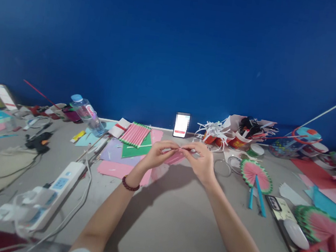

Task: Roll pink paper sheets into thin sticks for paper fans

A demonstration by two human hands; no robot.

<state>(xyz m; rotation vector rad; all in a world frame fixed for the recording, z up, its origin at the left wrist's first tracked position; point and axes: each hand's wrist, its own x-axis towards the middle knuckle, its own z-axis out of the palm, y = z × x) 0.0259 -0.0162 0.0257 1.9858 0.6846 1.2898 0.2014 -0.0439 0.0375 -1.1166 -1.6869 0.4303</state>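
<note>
My left hand [161, 153] and my right hand [199, 158] meet above the middle of the grey table, fingertips nearly touching. Both are closed in a pinch on a piece of pink paper [176, 158], which shows just below the fingers and is partly hidden by them. Left of my left hand lies a pleated pink paper with green edges [136, 135], resting on a green sheet [136, 150]. Pink sheets [119, 170] and a purple sheet [114, 151] spread under and around that. A beaded bracelet [130, 184] circles my left wrist.
A lit phone [181, 125] stands against the blue wall. Leftward are a tilted water bottle [88, 114], a power strip [58, 194] with cables and a glue gun [38, 141]. To the right are cups of paper strips [216, 132], round paper fans [256, 175] and a phone under a mouse [295, 233].
</note>
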